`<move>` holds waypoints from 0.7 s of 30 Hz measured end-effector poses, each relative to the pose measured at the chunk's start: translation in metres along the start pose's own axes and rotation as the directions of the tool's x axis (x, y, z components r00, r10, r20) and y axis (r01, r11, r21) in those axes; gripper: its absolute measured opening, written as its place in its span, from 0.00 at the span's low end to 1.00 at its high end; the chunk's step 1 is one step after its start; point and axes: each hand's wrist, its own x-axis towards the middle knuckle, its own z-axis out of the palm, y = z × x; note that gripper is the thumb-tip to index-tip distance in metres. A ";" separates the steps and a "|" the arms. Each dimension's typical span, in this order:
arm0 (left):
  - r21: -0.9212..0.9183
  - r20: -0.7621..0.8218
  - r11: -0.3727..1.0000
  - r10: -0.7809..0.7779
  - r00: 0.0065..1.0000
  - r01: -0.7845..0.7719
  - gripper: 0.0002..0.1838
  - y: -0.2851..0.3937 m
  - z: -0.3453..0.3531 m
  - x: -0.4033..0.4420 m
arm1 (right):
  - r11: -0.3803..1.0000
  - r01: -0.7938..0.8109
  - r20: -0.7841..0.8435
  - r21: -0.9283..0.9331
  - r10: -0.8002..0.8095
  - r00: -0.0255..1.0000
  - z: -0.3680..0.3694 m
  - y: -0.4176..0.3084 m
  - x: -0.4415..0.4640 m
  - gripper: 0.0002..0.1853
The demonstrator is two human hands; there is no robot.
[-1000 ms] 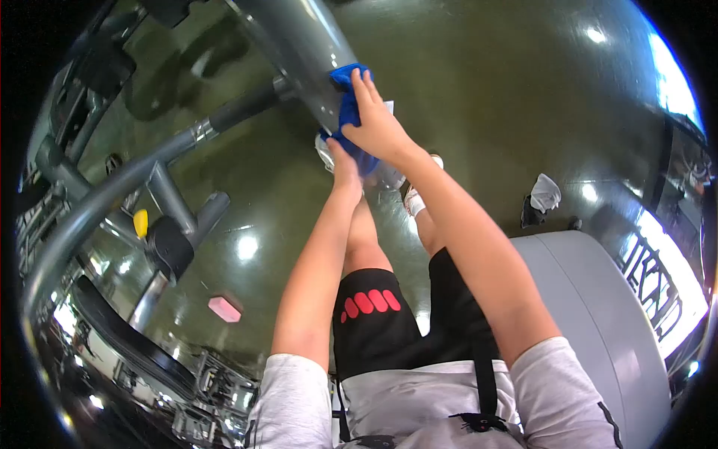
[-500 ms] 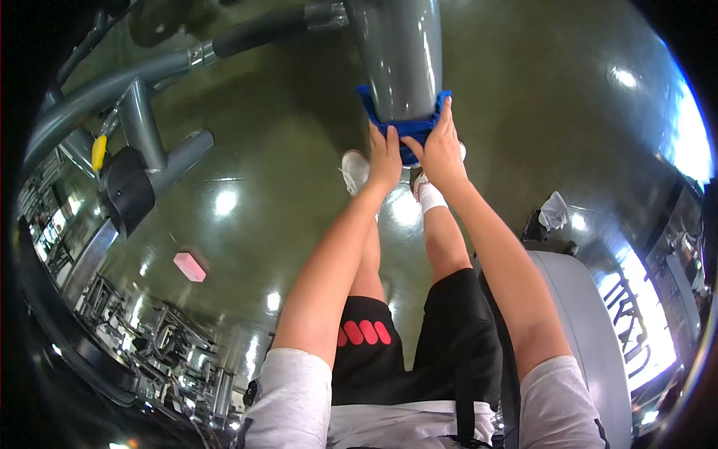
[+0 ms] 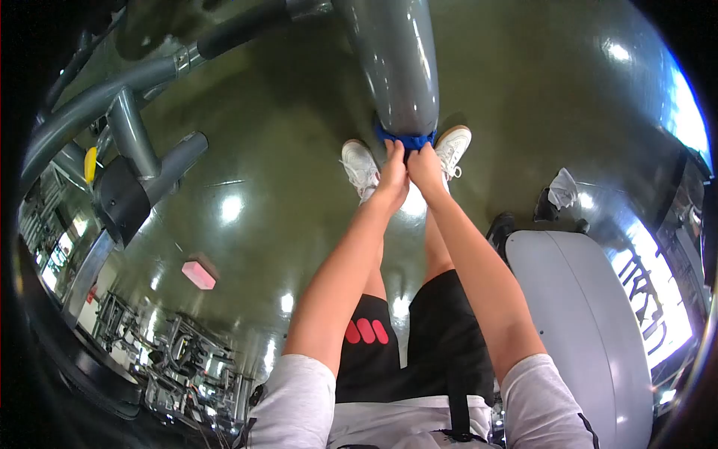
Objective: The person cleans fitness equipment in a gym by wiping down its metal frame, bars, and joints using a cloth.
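Observation:
A blue cloth [image 3: 410, 141] is wrapped against the near end of a thick, glossy grey metal tube [image 3: 400, 67] of a gym machine. My left hand [image 3: 393, 173] and my right hand [image 3: 426, 170] are side by side at this end, just below the tube. Both have their fingers closed on the cloth, and the fingertips are partly hidden in its folds. Only a narrow band of blue shows around the tube's rim. Below, my white shoes [image 3: 454, 150] stand on the floor on either side of it.
A grey machine frame [image 3: 134, 131] with a yellow handle [image 3: 90, 165] rises at the left. On the shiny green floor lies a pink block [image 3: 198, 275]. A grey padded seat [image 3: 568, 314] is close on my right, with a crumpled white cloth [image 3: 562, 188] beyond it.
My hands have come closer together and slightly down, with the right moving inward from the tube's side. Less of the blue cloth shows. The camera view has shifted a little.

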 end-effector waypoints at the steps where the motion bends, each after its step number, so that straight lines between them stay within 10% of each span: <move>1: -0.083 0.066 0.997 0.010 0.998 -0.005 0.29 0.009 0.000 -0.001 | 0.999 -0.026 -0.017 0.032 0.027 1.000 -0.008 -0.013 -0.004 0.28; 5: -0.071 0.174 0.994 -0.074 0.982 0.088 0.30 0.068 0.019 -0.031 | 0.968 -0.098 -0.125 0.231 0.129 0.984 -0.024 -0.074 -0.026 0.29; 11: 0.054 0.294 0.935 0.319 0.901 -0.349 0.32 0.133 0.056 -0.067 | 0.831 -0.069 -0.127 0.552 0.165 0.978 -0.022 -0.126 -0.043 0.31; 19: 0.292 0.295 0.829 0.396 0.870 -0.476 0.34 0.106 0.045 -0.042 | 0.370 -0.291 0.107 0.882 0.444 0.890 0.040 -0.056 -0.004 0.38; 21: 0.485 0.152 0.782 0.366 0.918 -0.391 0.34 0.094 0.043 -0.042 | 0.521 -0.448 0.203 0.727 0.460 0.864 0.039 -0.027 0.004 0.38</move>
